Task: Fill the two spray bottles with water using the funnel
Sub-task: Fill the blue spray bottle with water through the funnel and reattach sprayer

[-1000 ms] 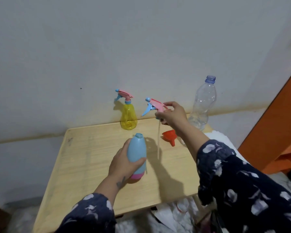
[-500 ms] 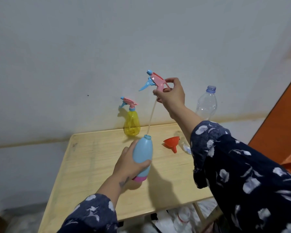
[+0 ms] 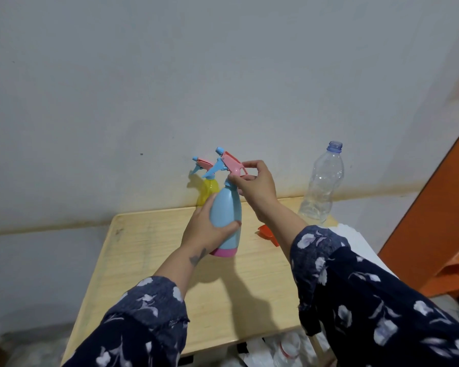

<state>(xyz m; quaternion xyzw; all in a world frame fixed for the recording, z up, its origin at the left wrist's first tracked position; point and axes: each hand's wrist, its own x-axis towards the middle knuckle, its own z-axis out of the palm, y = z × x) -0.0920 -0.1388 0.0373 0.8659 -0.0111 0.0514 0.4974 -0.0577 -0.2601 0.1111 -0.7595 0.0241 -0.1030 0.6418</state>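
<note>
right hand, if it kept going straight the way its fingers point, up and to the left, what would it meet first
The right hand already pinches the pink spray head on the blue bottle, so that comes first. Past it, the yellow bottle stands roughly in line, then the wall, though depth is hard to judge.

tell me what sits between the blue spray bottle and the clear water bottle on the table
In the head view, the orange funnel lies on the table between the blue spray bottle and the clear water bottle; the right forearm crosses above it.
</note>
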